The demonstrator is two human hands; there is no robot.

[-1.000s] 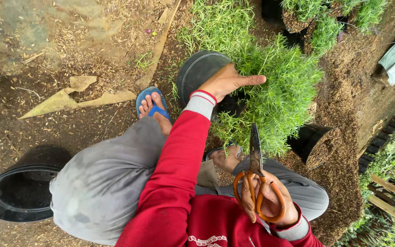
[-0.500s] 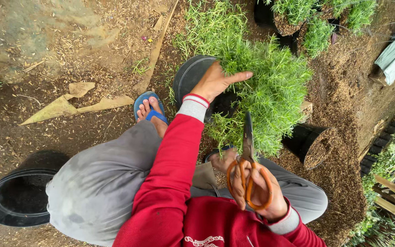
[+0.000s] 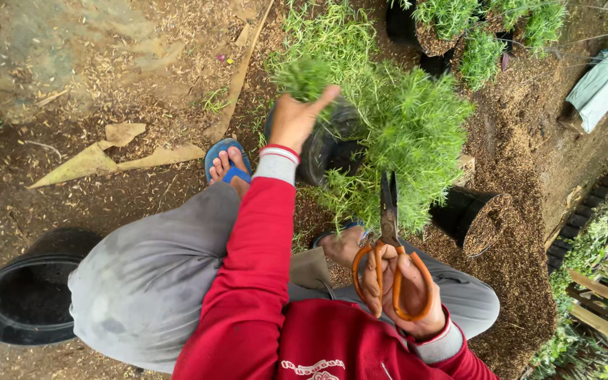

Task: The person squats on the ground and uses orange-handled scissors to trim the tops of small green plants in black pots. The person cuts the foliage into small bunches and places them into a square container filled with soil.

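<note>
Head view only.

Left hand (image 3: pixel 291 121) is stretched forward, fingers clenched round a tuft (image 3: pixel 305 76) of fine green foliage, held up above the black pot (image 3: pixel 325 151). Whether the tuft is already cut loose or attached lower down, can't tell: the hand hides its base.

Right hand (image 3: pixel 406 292) sits close to the body, fingers through the orange loops of the shears (image 3: pixel 390 243). Blades closed, pointing up toward the bush (image 3: pixel 406 130), tips just at its lower fringe, not biting on any stem.

The bush is a dense feathery plant, right of the left hand, spilling over the pot. It looks full; no obviously clipped patch visible from here, so trimming looks early or barely started. Judgement only.

Around:
- second black pot (image 3: pixel 469 214), tipped, filled with husk mix, right of the bush
- empty black tub (image 3: pixel 26 299) at lower left, well apart
- more potted greens (image 3: pixel 487 32) top right
- blue sandal (image 3: pixel 226 162) on the foot beside the left arm
- ground is soil and husk litter, with scraps of tan paper (image 3: pixel 117 151) at left
</note>
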